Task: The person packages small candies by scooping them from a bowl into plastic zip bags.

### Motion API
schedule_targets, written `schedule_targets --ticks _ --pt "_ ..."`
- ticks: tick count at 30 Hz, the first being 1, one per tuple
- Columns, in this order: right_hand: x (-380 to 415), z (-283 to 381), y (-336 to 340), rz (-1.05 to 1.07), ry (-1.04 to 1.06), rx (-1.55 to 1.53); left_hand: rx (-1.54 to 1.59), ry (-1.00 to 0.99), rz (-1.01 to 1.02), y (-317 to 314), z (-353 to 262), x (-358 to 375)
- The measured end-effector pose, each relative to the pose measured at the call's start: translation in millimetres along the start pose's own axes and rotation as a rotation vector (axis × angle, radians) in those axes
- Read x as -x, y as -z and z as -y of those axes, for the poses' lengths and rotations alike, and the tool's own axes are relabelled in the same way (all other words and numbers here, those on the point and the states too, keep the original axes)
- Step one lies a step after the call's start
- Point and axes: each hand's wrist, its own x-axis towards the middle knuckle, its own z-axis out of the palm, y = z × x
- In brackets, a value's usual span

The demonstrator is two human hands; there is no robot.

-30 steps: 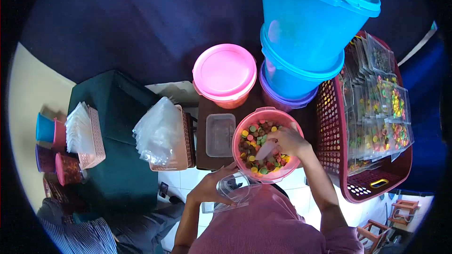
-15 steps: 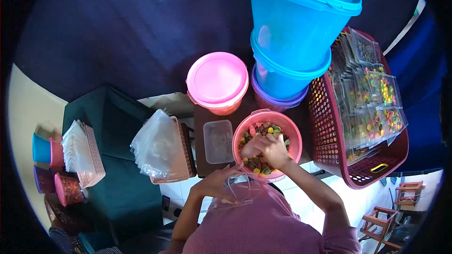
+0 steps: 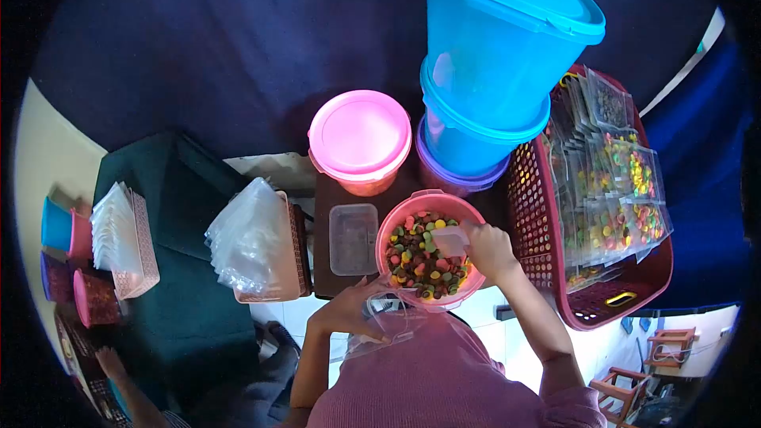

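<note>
A pink tub (image 3: 384,230) full of small, round, colourful sweets (image 3: 422,261) stands in front of my body. My right hand (image 3: 491,252) is closed on the handle of a translucent scoop (image 3: 450,242), held over the right side of the sweets. At the tub's near left rim, my left hand (image 3: 346,311) grips a clear plastic bag (image 3: 394,325), which hangs against my shirt. Left of the tub lies a clear rectangular container (image 3: 353,239).
A pink lidded tub (image 3: 360,135) and stacked blue tubs (image 3: 495,47) stand behind. At right, a dark red basket (image 3: 533,226) holds filled bags (image 3: 610,182). Clear bags (image 3: 247,238) fill a basket at left. Another person's arm (image 3: 119,372) shows at lower left.
My right hand has moved right and slightly up, bringing the scoop out from the middle of the sweets. Another person's hand has come into view at lower left.
</note>
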Motion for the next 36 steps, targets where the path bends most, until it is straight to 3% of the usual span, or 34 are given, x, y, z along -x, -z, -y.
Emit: schedule_targets --ticks 8,11,13,14,18,21,25,29,33,34,36 --pt "-12.1 -3.7 9.8 0.049 0.102 -0.018 0.084 0.037 -0.183 -20.4 1.1 4.1" --pt "-19.6 -3.5 -0.1 -0.091 0.074 0.004 0.028 0.036 -0.191 -25.2 3.7 3.9" --pt "-23.8 3.8 -8.3 -0.039 -0.025 0.058 0.177 0.000 -0.233 -27.8 2.8 5.3" --pt "-25.7 6.8 -6.2 0.088 -0.015 0.088 0.177 0.000 -0.234 -28.8 2.2 6.4" --pt "-31.8 4.3 -47.7 -0.123 0.018 0.221 0.124 0.011 -0.200 -26.4 2.9 4.2" --pt "-29.0 -0.1 -53.0 -0.103 0.031 0.168 0.063 0.063 -0.147 -20.8 -4.0 5.4" --pt "-19.9 9.4 -19.5 0.065 -0.109 0.246 -0.136 0.007 0.004 -11.0 -7.4 7.0" --pt "-23.6 -2.6 -52.0 -0.081 -0.055 0.271 -0.032 0.015 0.001 -3.0 -7.5 4.8" --pt "-31.8 -1.9 -63.8 -0.071 -0.047 -0.012 -0.009 0.011 0.091 5.6 -1.3 1.7" --pt "-31.7 4.6 -40.5 0.035 -0.056 -0.149 -0.008 0.046 0.101 7.9 -1.1 1.0" --pt "-34.2 13.9 -45.1 -0.014 -0.051 -0.155 -0.068 0.031 0.109 12.6 -5.1 -1.9"
